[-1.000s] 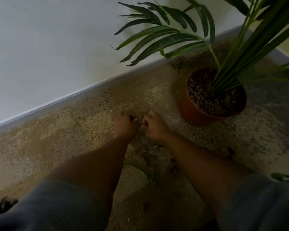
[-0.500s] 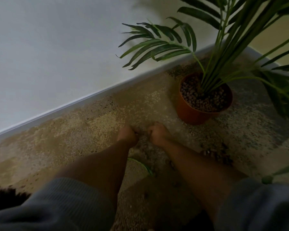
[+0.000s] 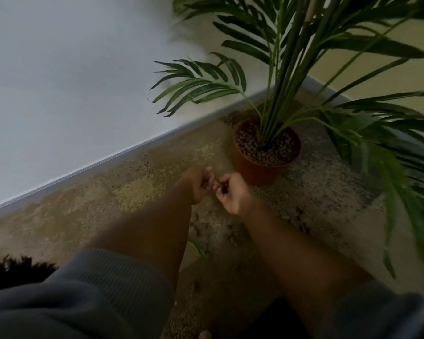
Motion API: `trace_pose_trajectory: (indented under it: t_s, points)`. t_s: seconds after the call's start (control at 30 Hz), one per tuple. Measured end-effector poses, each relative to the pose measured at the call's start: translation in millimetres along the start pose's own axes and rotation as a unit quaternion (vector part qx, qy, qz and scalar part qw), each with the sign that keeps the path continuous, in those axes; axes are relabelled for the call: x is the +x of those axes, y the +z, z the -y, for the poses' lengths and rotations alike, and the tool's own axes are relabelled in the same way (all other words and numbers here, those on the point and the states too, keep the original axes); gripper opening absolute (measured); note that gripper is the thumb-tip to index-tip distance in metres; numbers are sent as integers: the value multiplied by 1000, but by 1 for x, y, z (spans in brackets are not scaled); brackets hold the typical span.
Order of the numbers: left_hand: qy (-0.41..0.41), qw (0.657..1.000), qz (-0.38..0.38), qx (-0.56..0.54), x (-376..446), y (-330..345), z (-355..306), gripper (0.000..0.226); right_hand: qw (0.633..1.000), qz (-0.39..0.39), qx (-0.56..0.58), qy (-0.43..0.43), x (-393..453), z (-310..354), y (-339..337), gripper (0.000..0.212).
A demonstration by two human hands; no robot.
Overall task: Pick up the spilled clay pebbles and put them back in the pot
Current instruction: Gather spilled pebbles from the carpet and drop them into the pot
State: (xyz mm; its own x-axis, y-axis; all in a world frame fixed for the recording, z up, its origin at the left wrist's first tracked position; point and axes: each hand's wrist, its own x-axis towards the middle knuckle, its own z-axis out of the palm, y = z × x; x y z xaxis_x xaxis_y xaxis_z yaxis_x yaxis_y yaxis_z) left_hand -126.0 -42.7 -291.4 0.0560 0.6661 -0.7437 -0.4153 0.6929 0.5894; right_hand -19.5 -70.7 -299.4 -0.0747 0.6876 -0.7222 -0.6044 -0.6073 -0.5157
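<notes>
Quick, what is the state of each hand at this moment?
Left hand: fingers curled, holding dark clay pebbles.
Right hand: fingers curled, holding clay pebbles too.

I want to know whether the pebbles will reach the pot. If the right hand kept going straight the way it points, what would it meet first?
Probably the left hand, which sits just ahead of the right hand; the pot lies off to its side. Depth is unclear from this one view.
</notes>
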Motion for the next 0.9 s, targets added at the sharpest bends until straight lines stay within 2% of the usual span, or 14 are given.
trace_pose_trajectory:
  t_s: [0.13,0.27,0.37,0.47,0.6,0.67,0.77,0.9]
  points:
    - [18,1000,14,7,-4,27,-8,29,999,-31,30,-31,-17,19,5,24]
    - [53,997,45,-32,-14,54,-22,31,989,-44,117,-81,-28,43,7,24]
    - [73,993,64,-61,-21,77,-32,29,967,-42,206,-143,-33,62,10,28]
    - [77,990,93,-68,-23,94,-36,36,942,-63,271,-185,-40,78,11,29]
    - [56,986,153,-44,-30,107,-36,25,928,-63,303,-206,-49,88,8,50]
    - [46,982,179,-25,-34,109,-35,35,927,-55,306,-208,-52,90,7,52]
    - [46,982,184,-17,-33,110,-37,46,926,-56,314,-204,-53,94,5,54]
    - [70,982,172,-35,-32,101,-38,44,929,-52,308,-199,-51,88,4,53]
